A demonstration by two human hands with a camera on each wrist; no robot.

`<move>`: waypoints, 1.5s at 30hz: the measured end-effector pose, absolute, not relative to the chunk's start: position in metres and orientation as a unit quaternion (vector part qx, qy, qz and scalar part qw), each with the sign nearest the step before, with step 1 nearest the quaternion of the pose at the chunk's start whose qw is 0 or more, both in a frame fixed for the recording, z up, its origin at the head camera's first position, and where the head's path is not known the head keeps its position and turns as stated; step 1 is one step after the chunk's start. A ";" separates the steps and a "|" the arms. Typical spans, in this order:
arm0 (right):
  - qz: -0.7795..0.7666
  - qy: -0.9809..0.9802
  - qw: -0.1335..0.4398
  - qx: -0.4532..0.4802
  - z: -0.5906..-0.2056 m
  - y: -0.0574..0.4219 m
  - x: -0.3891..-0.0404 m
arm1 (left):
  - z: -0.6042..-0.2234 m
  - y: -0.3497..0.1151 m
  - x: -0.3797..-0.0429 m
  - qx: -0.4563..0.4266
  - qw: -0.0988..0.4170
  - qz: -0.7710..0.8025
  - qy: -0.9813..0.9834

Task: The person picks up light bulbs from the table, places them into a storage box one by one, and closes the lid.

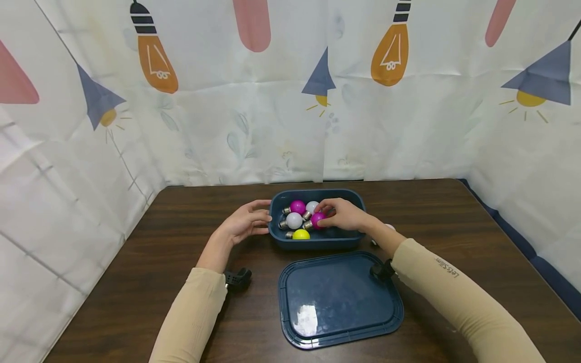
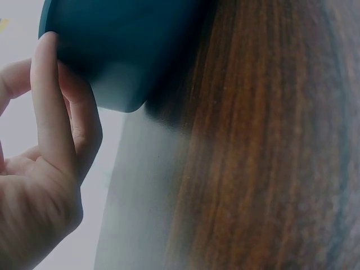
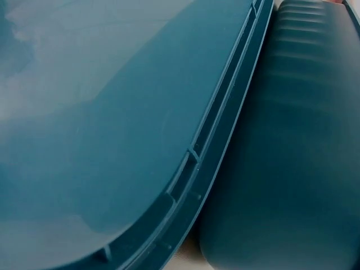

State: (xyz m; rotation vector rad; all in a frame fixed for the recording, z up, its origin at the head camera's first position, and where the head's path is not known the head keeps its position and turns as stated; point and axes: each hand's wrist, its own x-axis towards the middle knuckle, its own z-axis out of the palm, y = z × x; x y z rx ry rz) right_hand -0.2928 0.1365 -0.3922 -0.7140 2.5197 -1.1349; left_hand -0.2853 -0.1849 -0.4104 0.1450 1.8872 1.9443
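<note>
A dark blue bin (image 1: 317, 244) holds several toy light bulbs with screw bases. Inside are a magenta bulb (image 1: 297, 206), a white bulb (image 1: 294, 220), another white bulb (image 1: 311, 205) and a yellow bulb (image 1: 301, 235). Reaching in from the right, my right hand (image 1: 341, 214) has its thumb and fingers around a second magenta bulb (image 1: 317, 220). My left hand (image 1: 247, 222) touches the bin's left end with extended fingers. The left wrist view shows a fingertip against the bin wall (image 2: 124, 50). In the right wrist view, the bin's side hides nearly all of the right hand.
In front of the bin lies a dark blue lid (image 1: 340, 297), its raised rim close to the bin in the right wrist view. A white object (image 1: 390, 227) on the wooden table (image 1: 436, 212) is partly hidden by my right forearm. Printed curtains (image 1: 272, 126) hang behind the table.
</note>
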 end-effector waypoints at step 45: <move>-0.504 0.836 0.074 -0.206 -0.365 0.248 -0.261 | -0.407 -0.184 -0.282 0.045 0.212 0.707 0.673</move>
